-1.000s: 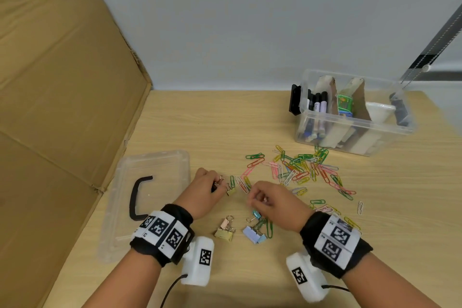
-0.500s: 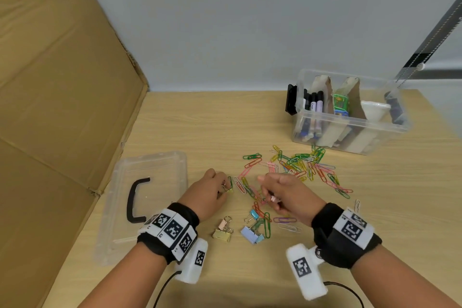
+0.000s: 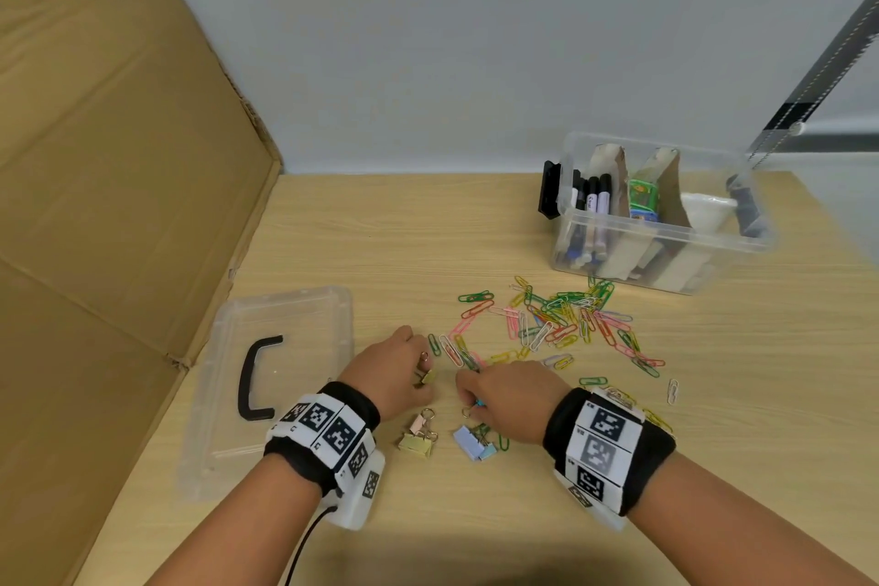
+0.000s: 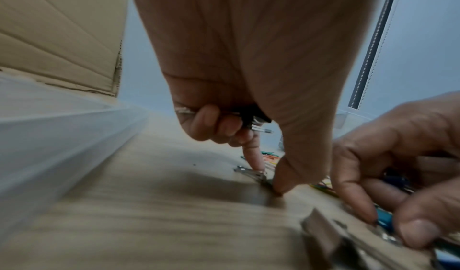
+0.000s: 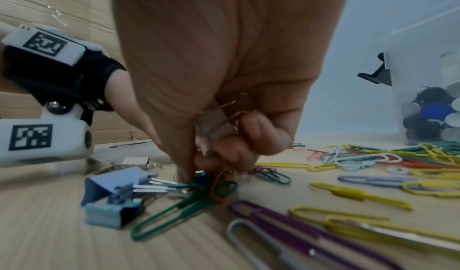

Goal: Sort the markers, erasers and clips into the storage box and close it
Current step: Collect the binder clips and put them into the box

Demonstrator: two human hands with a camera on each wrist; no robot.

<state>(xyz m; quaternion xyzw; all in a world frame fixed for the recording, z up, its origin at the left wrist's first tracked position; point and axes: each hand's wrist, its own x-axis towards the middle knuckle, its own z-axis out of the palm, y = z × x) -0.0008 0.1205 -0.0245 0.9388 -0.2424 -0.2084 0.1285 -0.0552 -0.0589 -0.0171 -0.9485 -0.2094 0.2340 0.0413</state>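
Your left hand [image 3: 397, 369] pinches a yellow binder clip [image 3: 427, 377] on the table [image 3: 380, 243], more clips curled in its palm. Your right hand [image 3: 506, 397] pinches a teal binder clip [image 3: 479, 404], w/ paper clips [image 3: 561, 324] strewn just beyond. Storage box [image 3: 666, 247] sits open far right; lid [image 3: 285, 376] lies left.

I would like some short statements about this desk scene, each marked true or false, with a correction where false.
1. The storage box is closed. False: it is open, and its clear lid lies on the table by the left arm.
2. Markers stand in the box. True.
3. The left hand pinches a yellow binder clip. True.
4. The right hand is empty. False: it pinches a teal binder clip.
5. All paper clips are inside the box. False: they lie scattered on the table.
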